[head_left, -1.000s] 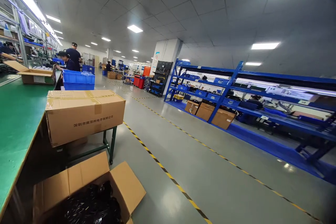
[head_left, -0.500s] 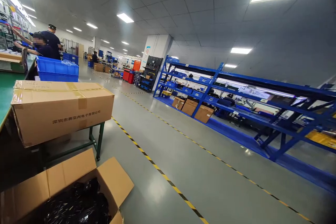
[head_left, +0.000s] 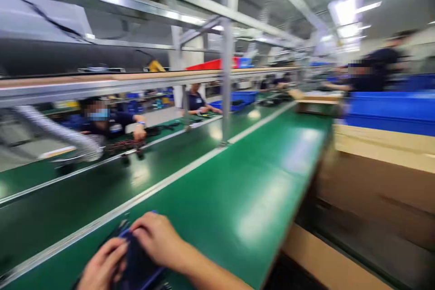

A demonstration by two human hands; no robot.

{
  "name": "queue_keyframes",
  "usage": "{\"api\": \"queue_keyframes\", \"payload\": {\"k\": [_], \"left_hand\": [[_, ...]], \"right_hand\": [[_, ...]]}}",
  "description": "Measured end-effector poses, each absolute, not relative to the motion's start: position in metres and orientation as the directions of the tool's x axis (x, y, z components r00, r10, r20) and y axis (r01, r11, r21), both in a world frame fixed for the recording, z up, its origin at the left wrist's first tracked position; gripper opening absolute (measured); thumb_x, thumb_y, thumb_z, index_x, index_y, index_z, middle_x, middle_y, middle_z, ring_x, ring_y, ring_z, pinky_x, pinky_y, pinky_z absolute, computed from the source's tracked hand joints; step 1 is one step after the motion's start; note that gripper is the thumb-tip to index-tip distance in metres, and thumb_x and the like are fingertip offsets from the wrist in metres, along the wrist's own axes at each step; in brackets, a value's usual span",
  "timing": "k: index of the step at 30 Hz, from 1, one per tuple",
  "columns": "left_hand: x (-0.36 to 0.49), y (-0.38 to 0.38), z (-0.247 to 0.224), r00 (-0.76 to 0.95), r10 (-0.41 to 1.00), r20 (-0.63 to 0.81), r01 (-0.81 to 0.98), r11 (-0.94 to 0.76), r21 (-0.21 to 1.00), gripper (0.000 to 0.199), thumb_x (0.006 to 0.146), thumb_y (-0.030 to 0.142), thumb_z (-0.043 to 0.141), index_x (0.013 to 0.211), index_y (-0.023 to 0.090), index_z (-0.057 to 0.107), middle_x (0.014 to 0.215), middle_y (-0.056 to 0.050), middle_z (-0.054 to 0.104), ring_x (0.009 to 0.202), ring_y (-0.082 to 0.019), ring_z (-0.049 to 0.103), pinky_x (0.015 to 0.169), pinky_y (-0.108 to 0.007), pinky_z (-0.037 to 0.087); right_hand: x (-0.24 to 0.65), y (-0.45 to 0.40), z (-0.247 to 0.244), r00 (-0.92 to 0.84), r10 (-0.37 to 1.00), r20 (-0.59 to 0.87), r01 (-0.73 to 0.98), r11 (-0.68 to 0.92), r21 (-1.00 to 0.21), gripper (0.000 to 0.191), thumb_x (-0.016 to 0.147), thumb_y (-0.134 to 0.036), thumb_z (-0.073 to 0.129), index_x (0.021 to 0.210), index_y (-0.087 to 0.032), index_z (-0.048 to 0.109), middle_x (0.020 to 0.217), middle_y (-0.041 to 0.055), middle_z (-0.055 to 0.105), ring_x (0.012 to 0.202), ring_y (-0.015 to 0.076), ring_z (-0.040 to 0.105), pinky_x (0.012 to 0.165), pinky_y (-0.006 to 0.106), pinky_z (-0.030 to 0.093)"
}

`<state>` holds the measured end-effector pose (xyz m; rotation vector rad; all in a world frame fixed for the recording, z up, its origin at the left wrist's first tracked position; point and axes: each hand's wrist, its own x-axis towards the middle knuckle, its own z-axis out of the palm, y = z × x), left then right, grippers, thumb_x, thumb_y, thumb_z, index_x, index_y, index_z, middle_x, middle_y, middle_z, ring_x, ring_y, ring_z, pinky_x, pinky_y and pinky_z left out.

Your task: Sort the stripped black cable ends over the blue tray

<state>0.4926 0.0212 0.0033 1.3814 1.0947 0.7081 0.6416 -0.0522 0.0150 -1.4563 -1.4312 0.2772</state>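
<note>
In the head view my left hand [head_left: 104, 263] is at the lower left, its fingers curled against a dark item with blue edges [head_left: 138, 265]. On the far side of that item, my right hand [head_left: 159, 239] reaches across with bent fingers gripping its upper edge. Motion blur hides what kind of thing it is. It lies at the near end of the green workbench [head_left: 217, 195]. Small dark bits [head_left: 123, 224] show just beyond my fingers, too smeared to name.
A metal post [head_left: 227, 54] and shelf rail [head_left: 136, 80] stand over the bench. Across it, a masked co-worker's hand [head_left: 139, 131] is near dark cables. To the right are a blue bin [head_left: 390, 111], cardboard boxes [head_left: 380, 186] and other people.
My view has swung left from the aisle and blue shelving to the green bench. Both my hands, out of sight before, now show holding the dark item.
</note>
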Motion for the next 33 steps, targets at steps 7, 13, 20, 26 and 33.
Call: {"api": "queue_keyframes", "payload": {"k": [7,13,20,26,33], "left_hand": [[0.479,0.024,0.008,0.545,0.832,-0.107,-0.013,0.136,0.991,0.035,0.064,0.048,0.074,0.069,0.019,0.056,0.053,0.006,0.048,0.050,-0.010,0.041,0.045,-0.021,0.028],[0.474,0.021,0.009,0.558,0.826,-0.082,-0.031,0.119,0.992,0.032,0.066,0.045,0.072,0.071,0.017,0.057,0.056,0.005,0.049,0.052,-0.011,0.045,0.048,-0.020,0.032],[0.475,0.025,0.005,0.575,0.817,-0.050,0.004,0.058,0.998,0.033,0.069,0.047,0.069,0.069,0.017,0.056,0.053,0.005,0.049,0.051,-0.011,0.045,0.047,-0.021,0.032],[0.477,0.032,-0.013,0.583,0.812,-0.022,-0.015,0.038,0.999,0.040,0.067,0.053,0.072,0.069,0.017,0.057,0.049,0.006,0.047,0.045,-0.010,0.042,0.043,-0.020,0.029],[0.478,0.040,-0.022,0.589,0.808,0.017,-0.035,0.005,0.999,0.044,0.065,0.057,0.074,0.068,0.017,0.057,0.048,0.006,0.049,0.042,-0.009,0.043,0.040,-0.019,0.028]], "right_hand": [[0.625,-0.032,0.005,0.225,0.830,0.510,0.449,0.376,-0.811,0.020,0.093,-0.014,0.051,0.095,-0.019,0.071,0.084,0.0040,0.072,0.077,0.0172,0.068,0.071,0.026,0.053],[0.631,-0.038,0.003,0.127,0.733,0.668,0.635,0.457,-0.623,0.019,0.093,-0.014,0.050,0.097,-0.021,0.067,0.087,0.0042,0.069,0.080,0.0165,0.066,0.073,0.024,0.052],[0.629,-0.040,0.003,0.012,0.680,0.733,0.709,0.511,-0.486,0.019,0.093,-0.011,0.048,0.101,-0.021,0.061,0.088,0.0048,0.068,0.079,0.0167,0.065,0.071,0.026,0.053],[0.630,-0.041,0.004,-0.076,0.667,0.741,0.776,0.507,-0.376,0.022,0.091,-0.007,0.047,0.101,-0.021,0.060,0.088,0.0056,0.067,0.079,0.0181,0.065,0.070,0.028,0.054],[0.631,-0.039,0.003,-0.090,0.641,0.762,0.779,0.522,-0.347,0.022,0.090,-0.006,0.045,0.099,-0.021,0.059,0.084,0.0047,0.067,0.074,0.0173,0.065,0.066,0.026,0.053]]}}
